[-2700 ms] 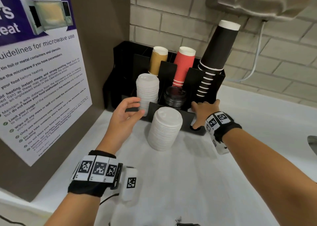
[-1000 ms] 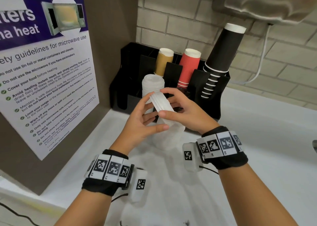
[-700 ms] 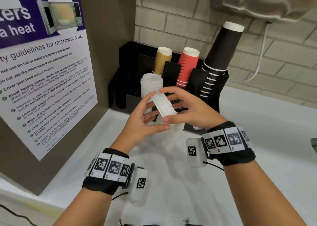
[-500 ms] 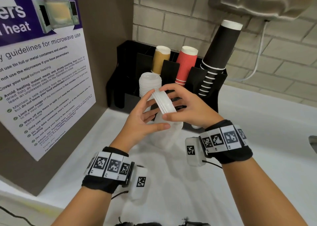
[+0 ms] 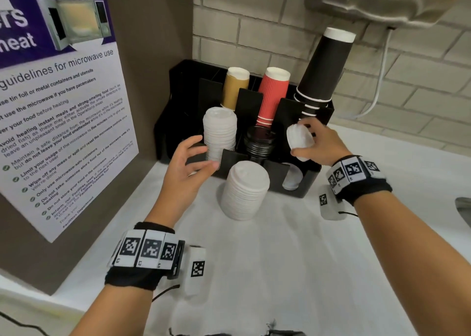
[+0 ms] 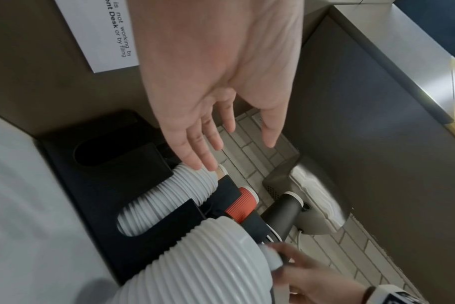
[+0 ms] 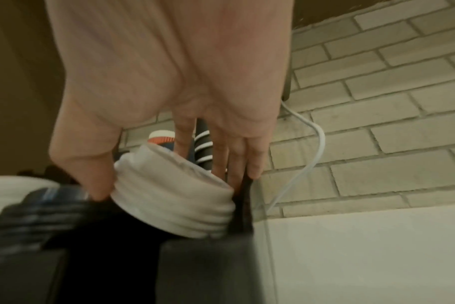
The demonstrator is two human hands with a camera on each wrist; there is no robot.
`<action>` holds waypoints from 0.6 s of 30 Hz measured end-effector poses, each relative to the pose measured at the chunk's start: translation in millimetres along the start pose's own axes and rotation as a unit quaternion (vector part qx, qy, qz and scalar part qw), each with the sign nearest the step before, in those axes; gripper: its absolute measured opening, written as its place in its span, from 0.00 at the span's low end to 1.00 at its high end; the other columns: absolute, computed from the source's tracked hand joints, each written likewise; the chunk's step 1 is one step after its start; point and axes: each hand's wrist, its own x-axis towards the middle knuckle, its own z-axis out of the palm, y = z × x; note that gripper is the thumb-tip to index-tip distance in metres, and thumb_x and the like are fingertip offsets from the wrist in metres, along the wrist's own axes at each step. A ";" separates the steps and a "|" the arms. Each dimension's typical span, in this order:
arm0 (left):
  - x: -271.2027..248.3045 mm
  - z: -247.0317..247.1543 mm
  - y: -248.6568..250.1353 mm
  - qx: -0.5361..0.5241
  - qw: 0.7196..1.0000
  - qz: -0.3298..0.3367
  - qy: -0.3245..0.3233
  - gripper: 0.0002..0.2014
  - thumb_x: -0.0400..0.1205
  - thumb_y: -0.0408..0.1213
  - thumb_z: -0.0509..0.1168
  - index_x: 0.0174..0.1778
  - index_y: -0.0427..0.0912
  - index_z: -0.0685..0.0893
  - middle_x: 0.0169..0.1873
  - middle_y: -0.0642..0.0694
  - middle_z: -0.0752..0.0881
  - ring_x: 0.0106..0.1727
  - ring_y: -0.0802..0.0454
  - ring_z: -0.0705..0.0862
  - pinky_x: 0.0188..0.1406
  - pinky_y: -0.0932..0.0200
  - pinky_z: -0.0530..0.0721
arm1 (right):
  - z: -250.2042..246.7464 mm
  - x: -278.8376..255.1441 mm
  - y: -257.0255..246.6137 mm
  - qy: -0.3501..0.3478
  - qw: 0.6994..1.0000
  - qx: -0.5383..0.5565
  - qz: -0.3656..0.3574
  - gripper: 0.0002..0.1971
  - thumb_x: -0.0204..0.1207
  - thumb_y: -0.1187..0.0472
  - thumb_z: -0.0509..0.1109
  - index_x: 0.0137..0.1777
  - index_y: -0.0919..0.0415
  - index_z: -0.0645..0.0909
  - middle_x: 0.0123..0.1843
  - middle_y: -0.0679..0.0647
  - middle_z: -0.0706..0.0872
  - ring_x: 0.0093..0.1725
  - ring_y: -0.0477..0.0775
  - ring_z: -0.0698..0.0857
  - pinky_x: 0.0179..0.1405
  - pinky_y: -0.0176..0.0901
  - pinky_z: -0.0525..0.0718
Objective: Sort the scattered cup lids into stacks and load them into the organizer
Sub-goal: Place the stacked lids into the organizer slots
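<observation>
a: status of the hands?
b: right hand (image 5: 319,144) grips a short stack of small white lids (image 5: 298,139), thumb on one side, fingers on the other, tilted above the front right slot of the black organizer (image 5: 307,182). left hand (image 5: 184,168) holds nothing, fingers spread and relaxed, just beside the loaded white lid stack (image 5: 219,131) in the front left slot

a: other stock?
b: black lids (image 5: 258,142) sit in the middle front slot. a tall stack of large white lids (image 5: 244,191) stands unloaded on the white counter (image 5: 293,259), in front of the organizer

a: risks?
b: judged only: the held stack is tilted, so it may catch the slot's rim and fan apart. the fingers lie close to the black cups (image 5: 322,75), which could be knocked. the counter stack sits between both arms and could be toppled by a wrist

a: progress?
b: partly loaded, not complete
</observation>
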 end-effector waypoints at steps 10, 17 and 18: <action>-0.1 2.2 -1.7 0.013 1.000 0.003 -0.008 0.23 0.79 0.33 0.71 0.63 0.63 0.76 0.59 0.58 0.82 0.51 0.64 0.87 0.47 0.73 0.82 | 19.4 9.7 0.9 -0.149 0.952 -0.268 0.010 0.44 0.60 0.56 0.81 0.75 0.51 0.62 0.66 0.54 0.76 0.63 0.62 0.79 0.64 0.61 0.75; -1.9 1.8 -3.4 0.014 1.000 0.002 -0.004 0.22 0.80 0.32 0.71 0.64 0.60 0.76 0.58 0.60 0.82 0.49 0.67 0.86 0.47 0.75 0.81 | 47.5 6.8 6.8 -0.140 0.907 -0.396 -0.026 0.37 0.55 0.47 0.80 0.62 0.54 0.67 0.56 0.50 0.80 0.54 0.57 0.80 0.52 0.57 0.67; -2.8 1.5 -3.5 0.015 1.000 0.002 -0.004 0.22 0.80 0.33 0.71 0.64 0.61 0.77 0.58 0.61 0.83 0.50 0.66 0.86 0.47 0.75 0.81 | 48.7 6.6 8.2 -0.136 0.902 -0.409 -0.028 0.37 0.55 0.47 0.80 0.62 0.53 0.67 0.55 0.49 0.80 0.53 0.56 0.80 0.53 0.57 0.67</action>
